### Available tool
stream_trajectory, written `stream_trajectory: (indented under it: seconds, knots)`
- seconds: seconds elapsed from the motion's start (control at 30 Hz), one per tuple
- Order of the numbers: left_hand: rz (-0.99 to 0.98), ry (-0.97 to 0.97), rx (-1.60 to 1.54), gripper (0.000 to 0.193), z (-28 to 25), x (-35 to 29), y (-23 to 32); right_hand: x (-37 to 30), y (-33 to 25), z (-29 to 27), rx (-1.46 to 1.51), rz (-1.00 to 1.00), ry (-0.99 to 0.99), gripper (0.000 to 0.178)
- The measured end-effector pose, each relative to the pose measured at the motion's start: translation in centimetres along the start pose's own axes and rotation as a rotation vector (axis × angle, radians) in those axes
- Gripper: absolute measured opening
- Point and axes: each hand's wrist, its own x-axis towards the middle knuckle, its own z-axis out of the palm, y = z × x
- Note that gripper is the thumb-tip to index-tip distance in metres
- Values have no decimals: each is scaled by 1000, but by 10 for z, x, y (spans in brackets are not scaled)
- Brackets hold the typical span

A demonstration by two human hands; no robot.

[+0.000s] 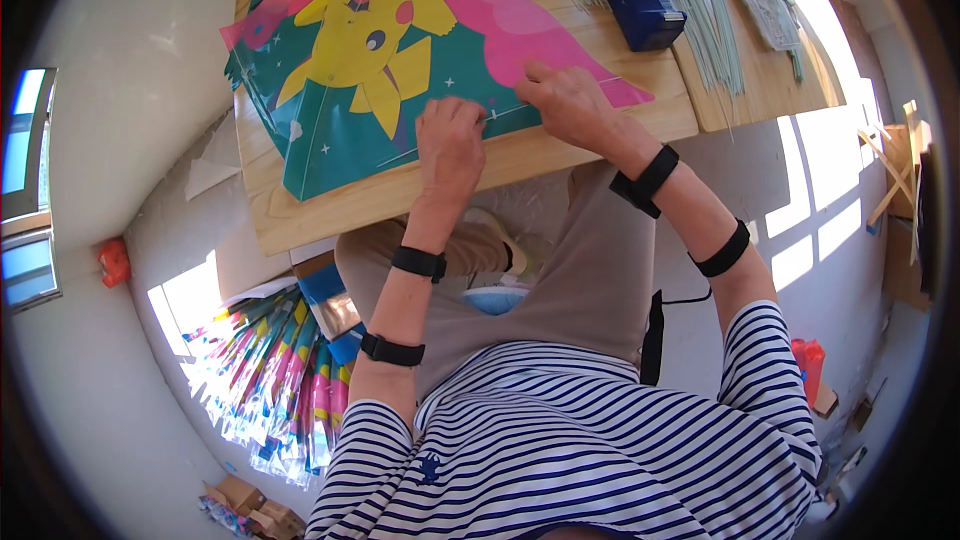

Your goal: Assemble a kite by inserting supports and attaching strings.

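A thin, glossy sheet shaped like a kite (468, 75), green and pink with a yellow cartoon figure, lies on the wooden table. My left hand (450, 145) rests at its near edge, fingers curled together. To the right, my right hand (575, 112) is closed in a pinch beside the pink part of that same edge. A thin pale line runs along the edge between the hands; whether it is a rod or a seam I cannot tell. The fingers hide whatever they pinch.
A blue tape dispenser (640, 15) with yellow tape stands at the table's back right. Bundles of thin pale sticks (705, 25) and a clear plastic box (762, 5) lie beyond it. Many colourful wrapped packages (275, 375) sit low at the left, beside a blue box (325, 290).
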Motion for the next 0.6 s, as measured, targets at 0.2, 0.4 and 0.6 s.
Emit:
stream_trajectory:
  seconds: [0.2, 0.4, 0.6]
  knots:
    - [-16, -12, 26, 10, 7, -8, 2, -16, -1, 5, 41, 24, 19, 12]
    - [-5, -20, 37, 8, 13, -6, 4, -19, -3, 9, 43, 54, 33, 13]
    - [-7, -20, 67, 7, 16, -6, 5, -22, -4, 10, 10, 56, 22, 13]
